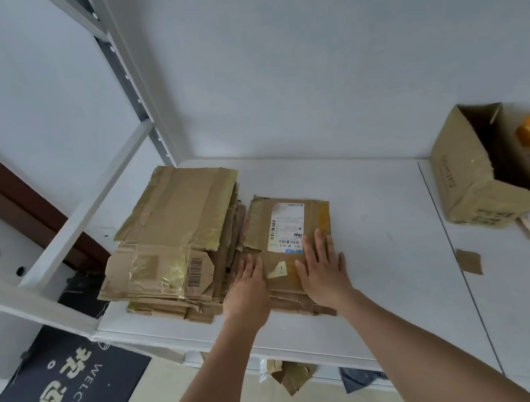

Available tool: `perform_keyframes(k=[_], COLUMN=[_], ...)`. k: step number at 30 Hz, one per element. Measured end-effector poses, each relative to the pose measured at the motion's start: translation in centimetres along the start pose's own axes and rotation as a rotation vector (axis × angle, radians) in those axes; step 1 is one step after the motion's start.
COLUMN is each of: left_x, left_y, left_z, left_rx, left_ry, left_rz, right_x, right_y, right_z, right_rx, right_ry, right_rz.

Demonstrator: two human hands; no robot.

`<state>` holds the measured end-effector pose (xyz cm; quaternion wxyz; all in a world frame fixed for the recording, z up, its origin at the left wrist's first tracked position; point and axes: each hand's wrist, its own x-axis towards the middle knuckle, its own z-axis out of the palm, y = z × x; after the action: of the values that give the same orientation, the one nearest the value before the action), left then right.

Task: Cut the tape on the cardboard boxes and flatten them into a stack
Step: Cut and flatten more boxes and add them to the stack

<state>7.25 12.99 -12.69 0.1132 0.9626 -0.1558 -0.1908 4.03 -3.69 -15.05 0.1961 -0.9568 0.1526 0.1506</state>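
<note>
Flattened box (287,231) with shipping label lying on white table (390,254), just right of taller stack (171,241) of flattened cardboard, edges touching. Box pressed flat by left hand (248,282) and right hand (322,269), both spread, palms down, fingers straight. Step judged: flattening nearly done. Next move judged: box to be lifted onto stack, edges squared. Open box (467,180) at far right not yet flattened; cardboard scrap (469,261) nearby.

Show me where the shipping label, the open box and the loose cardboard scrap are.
shipping label (287,227), head view, middle of its white face
open box (457,180), head view, its left outer wall
cardboard scrap (469,261), head view, its centre
</note>
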Motion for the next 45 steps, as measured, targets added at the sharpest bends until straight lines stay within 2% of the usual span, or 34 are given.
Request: perform_keyframes(k=[3, 5, 10, 17, 20, 22, 26, 30, 33, 36, 40, 42, 44, 45], left_x=[0.1, -0.3, -1.5, -1.4, -1.9, -1.9, -2.0, -2.5, -3.8, -5.2, -6.6, -6.9, -7.6, -8.0], left_y=[0.8, 1.8, 7.6, 20.3, 25.3, 27.8, 31.8, 35.0, 34.8, 32.8, 30.7, 30.4, 30.9, 31.1], left_z=[-1.3, -2.1, -3.1, -1.8, -0.5, 0.4, 2.7, 4.0, 4.5, 4.1, 2.7, 2.1, 1.3, 1.1], left_rx=[0.049, 0.095, 0.084, 0.091, 0.066, 0.045, -0.004, -0.122, -0.219, -0.316, -0.445, -0.567, -0.766, -0.857], left_ry=[-0.069, -0.076, 0.048, -0.025, -0.055, -0.043, -0.076, -0.085, -0.064, -0.014, 0.062, 0.131, 0.213, 0.273], left_rz=[-0.043, -0.074, -0.021, 0.234, 0.289, 0.278, 0.184, 0.098, 0.033, -0.039, -0.093, -0.119, -0.168, -0.187], right_x=[-0.2, -1.2, -5.8, -10.4, -10.6, -10.2, -8.8, -6.6, -6.2, -7.4, -10.5, -12.8, -15.2, -16.4], right_y=[0.7, 1.4, 5.3, 17.6, 23.0, 25.8, 29.9, 32.8, 32.8, 32.5, 30.9, 29.6, 28.7, 28.7], right_z=[-2.1, -3.6, -7.3, -14.0, -16.6, -17.9, -19.3, -21.2, -21.5, -21.1, -21.8, -21.7, -20.8, -20.0], right_rx=[-0.049, -0.074, -0.067, -0.052, -0.103, -0.111, -0.090, -0.123, 0.096, 0.362, 0.805, 1.189, 1.631, 1.775], right_ry=[-0.129, -0.128, 0.091, 0.340, 0.430, 0.449, 0.376, 0.410, 0.421, 0.530, 0.617, 0.521, 0.338, 0.257], right_rz=[-0.023, -0.050, -0.061, 0.167, 0.210, 0.179, 0.079, -0.036, -0.095, -0.161, -0.122, -0.041, 0.073, 0.122])
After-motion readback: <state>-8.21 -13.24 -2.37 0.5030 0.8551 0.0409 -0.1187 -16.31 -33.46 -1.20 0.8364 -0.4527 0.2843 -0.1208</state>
